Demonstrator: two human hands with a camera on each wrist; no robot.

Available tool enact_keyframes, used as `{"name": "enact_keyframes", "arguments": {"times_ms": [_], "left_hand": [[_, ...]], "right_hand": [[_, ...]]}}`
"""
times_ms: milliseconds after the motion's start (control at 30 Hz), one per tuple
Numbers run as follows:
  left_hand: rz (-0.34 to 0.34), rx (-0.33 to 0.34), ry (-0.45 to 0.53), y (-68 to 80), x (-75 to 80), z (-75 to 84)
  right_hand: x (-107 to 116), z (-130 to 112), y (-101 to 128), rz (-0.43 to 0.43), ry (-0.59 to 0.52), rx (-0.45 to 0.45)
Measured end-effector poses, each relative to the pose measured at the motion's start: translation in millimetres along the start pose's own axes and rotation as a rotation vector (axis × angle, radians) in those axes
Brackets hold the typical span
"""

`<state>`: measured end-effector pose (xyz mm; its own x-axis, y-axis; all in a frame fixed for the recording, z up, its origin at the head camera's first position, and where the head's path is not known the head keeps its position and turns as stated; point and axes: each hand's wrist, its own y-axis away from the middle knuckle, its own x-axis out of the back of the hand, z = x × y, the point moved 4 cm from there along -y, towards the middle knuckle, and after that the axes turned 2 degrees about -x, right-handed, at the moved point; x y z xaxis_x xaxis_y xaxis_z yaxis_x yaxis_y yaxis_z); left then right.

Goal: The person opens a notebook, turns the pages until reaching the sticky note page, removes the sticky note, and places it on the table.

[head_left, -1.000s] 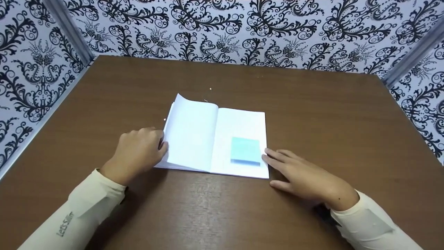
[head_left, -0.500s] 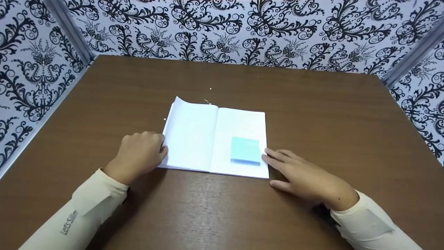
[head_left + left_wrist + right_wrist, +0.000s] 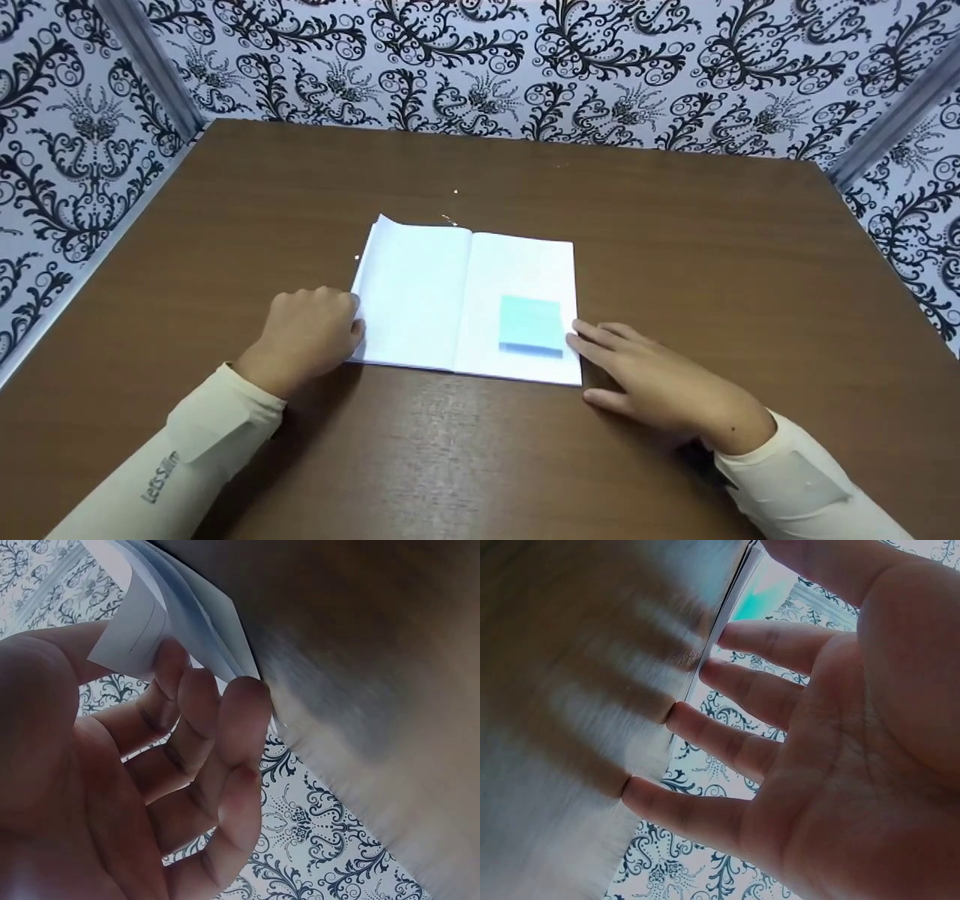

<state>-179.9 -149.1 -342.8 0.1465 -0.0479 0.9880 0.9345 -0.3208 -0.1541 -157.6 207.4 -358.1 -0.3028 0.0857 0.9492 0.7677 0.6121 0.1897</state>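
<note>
Head view: an open notebook (image 3: 463, 300) lies mid-table (image 3: 675, 225), spine running away from the person, between both hands. Left hand (image 3: 307, 337) pinches the left page edges with curled fingers (image 3: 225, 705); right hand (image 3: 660, 386) rests flat, fingers straight, beside the right edge near a blue sticky pad (image 3: 531, 324). Sleeve (image 3: 161, 476) reads "Let'sSlim".

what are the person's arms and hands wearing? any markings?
Both arms are in long, close-fitting cream sleeves that end at the wrists. The left sleeve carries small grey lettering along the forearm; it looks like "Let's Slim". The right sleeve shows no print, only a seam panel near the cuff. The left hand and right hand are bare: no gloves, rings or watch in view.
</note>
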Motion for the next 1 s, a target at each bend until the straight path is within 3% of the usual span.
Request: {"name": "enact_keyframes", "arguments": {"times_ms": [167, 1000], "left_hand": [[0.022, -0.020, -0.026, 1.1, -2.1, 1.3], [-0.022, -0.022, -0.033, -0.2, -3.2, 2.1]], "right_hand": [[0.5, -0.4, -0.1, -0.008, -0.003, -0.006], [0.1, 0.5, 0.2, 0.001, -0.002, 0.009]]}}
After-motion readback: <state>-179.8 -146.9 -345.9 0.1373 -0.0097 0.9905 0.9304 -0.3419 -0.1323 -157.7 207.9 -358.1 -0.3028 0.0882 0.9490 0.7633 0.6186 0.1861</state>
